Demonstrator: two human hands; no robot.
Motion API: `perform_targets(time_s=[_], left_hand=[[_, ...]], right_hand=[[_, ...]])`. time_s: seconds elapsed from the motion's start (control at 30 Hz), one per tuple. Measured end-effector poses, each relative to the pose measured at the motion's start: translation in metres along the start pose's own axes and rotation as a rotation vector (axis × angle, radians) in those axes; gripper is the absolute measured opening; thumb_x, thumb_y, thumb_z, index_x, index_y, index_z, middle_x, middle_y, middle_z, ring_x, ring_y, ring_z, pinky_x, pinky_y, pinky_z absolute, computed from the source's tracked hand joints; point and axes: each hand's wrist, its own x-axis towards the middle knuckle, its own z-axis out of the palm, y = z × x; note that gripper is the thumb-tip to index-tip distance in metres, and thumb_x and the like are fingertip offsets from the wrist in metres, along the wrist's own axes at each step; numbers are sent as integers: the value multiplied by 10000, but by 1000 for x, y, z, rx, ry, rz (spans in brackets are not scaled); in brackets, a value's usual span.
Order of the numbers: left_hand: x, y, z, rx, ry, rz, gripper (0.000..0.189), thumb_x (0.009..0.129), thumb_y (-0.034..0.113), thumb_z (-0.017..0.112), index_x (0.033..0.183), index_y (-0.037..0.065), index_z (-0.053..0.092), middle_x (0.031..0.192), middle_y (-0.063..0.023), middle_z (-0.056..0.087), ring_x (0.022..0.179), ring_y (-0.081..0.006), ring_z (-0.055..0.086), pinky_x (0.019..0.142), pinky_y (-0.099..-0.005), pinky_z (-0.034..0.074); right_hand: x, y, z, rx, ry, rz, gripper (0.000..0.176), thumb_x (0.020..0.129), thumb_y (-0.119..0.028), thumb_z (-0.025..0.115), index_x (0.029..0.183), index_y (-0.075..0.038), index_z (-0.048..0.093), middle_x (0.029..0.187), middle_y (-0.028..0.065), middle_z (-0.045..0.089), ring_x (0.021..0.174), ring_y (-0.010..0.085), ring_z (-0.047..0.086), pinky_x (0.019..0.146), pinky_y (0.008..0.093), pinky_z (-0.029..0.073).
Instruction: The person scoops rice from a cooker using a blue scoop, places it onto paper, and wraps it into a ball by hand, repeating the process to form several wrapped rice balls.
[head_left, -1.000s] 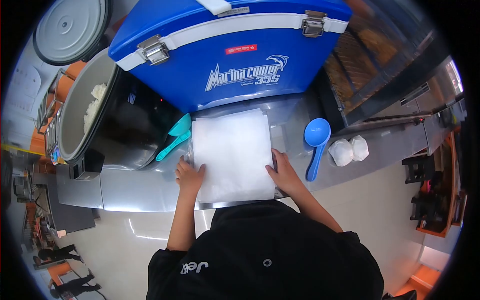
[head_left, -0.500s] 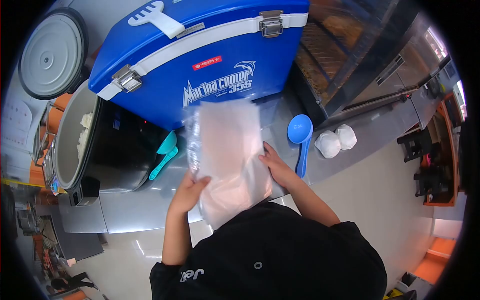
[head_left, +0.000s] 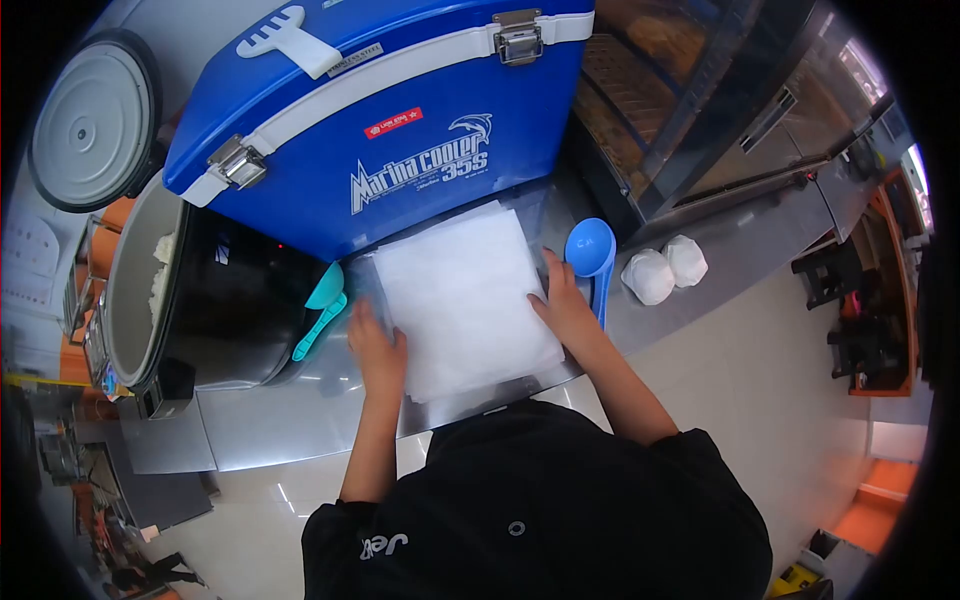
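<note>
A stack of thin white paper sheets [head_left: 465, 305] lies flat on the steel counter, with clear plastic showing around its edges. My left hand [head_left: 378, 350] is at the left edge of the stack, fingers stretched out and thumb near the paper. My right hand [head_left: 566, 300] rests along the right edge, fingers apart and thumb by the paper. Left of the stack is a teal scoop [head_left: 322, 310]. A blue scoop [head_left: 590, 250] lies just beyond my right hand. Farther right sit two white paper-wrapped bundles [head_left: 665, 270].
A large blue cooler box [head_left: 400, 150] stands behind the stack, a white fork-like server [head_left: 295, 42] on its lid. At left is a black rice cooker [head_left: 235, 290] holding rice [head_left: 160, 270], its grey lid [head_left: 92, 125] beyond. A glass-sided cabinet [head_left: 690, 110] stands at right.
The sheets and clear plastic, held up and tilted between my hands before, now lie flat on the counter. My fingers have loosened and spread along both sides.
</note>
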Motion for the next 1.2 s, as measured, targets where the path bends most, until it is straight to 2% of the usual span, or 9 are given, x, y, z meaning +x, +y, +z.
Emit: perform_targets(time_s=[0.1, 0.23, 0.4, 0.47, 0.53, 0.87, 0.97, 1.1, 1.2], left_hand=[[21, 7, 5, 29, -234, 438, 706, 793, 88, 646, 1426, 70, 334, 1450, -133, 369, 1340, -347, 336, 1074, -553, 262], [34, 27, 25, 62, -436, 544, 612, 874, 203, 585, 1434, 125, 350, 1509, -80, 301, 1401, -287, 259, 1108, -575, 201], [39, 21, 62, 114, -414, 386, 577, 948, 357, 458, 1467, 162, 298, 1552, -66, 216, 1433, -294, 182, 1103, -631, 152], [37, 22, 63, 104, -396, 376, 591, 938, 361, 476, 1465, 158, 304, 1550, -69, 221, 1435, -285, 183, 1097, -647, 135], [38, 25, 59, 98, -368, 365, 604, 928, 365, 494, 1463, 154, 310, 1549, -71, 227, 1436, -276, 183, 1091, -662, 118], [20, 55, 45, -53, -749, 718, 680, 854, 404, 571, 1447, 167, 335, 1553, -95, 180, 1434, -342, 140, 1046, -714, 163], [18, 62, 44, 41, -799, 752, 716, 823, 481, 577, 1448, 219, 346, 1567, -97, 122, 1424, -412, 87, 986, -777, 163], [26, 73, 38, 44, -850, 733, 789, 770, 563, 604, 1461, 317, 314, 1572, -94, 98, 1406, -470, 65, 943, -813, 171], [32, 76, 33, 89, -929, 726, 837, 752, 589, 615, 1468, 288, 302, 1573, -84, 95, 1413, -452, 74, 936, -816, 176]], right_hand=[[-18, -11, -1, -291, 17, -211, 525, 778, -146, 679, 1271, -89, 506, 1302, 171, 460, 1240, 329, 426, 1010, 464, 360], [-47, -17, 16, -448, -32, -522, 472, 783, -184, 645, 1239, -118, 543, 1292, 140, 467, 1230, 320, 420, 1016, 534, 314], [-53, 5, -2, -383, 21, -345, 508, 774, -205, 627, 1258, -98, 520, 1273, 165, 480, 1183, 348, 439, 972, 541, 327], [-49, 18, -14, -444, 362, -79, 574, 763, -167, 637, 1299, -61, 459, 1246, 213, 465, 1164, 376, 445, 967, 531, 338], [-43, 27, -25, -463, 376, -58, 612, 747, -110, 640, 1316, -44, 424, 1239, 233, 451, 1152, 400, 444, 968, 519, 345], [-6, 49, -13, -315, 505, 78, 838, 705, 115, 583, 1433, -55, 202, 1293, 265, 388, 1167, 430, 446, 992, 458, 395], [-14, 24, -18, -18, 524, 113, 855, 738, 61, 590, 1454, -83, 145, 1213, 214, 496, 1031, 318, 558, 880, 383, 478], [-29, -41, 19, 948, 411, 179, 862, 796, -126, 617, 1474, -135, 84, 965, 116, 615, 722, 151, 589, 710, 270, 478], [-29, -54, 66, 1172, 259, 111, 896, 785, -13, 511, 1485, -85, -44, 967, 125, 575, 830, 184, 570, 775, 295, 464]])
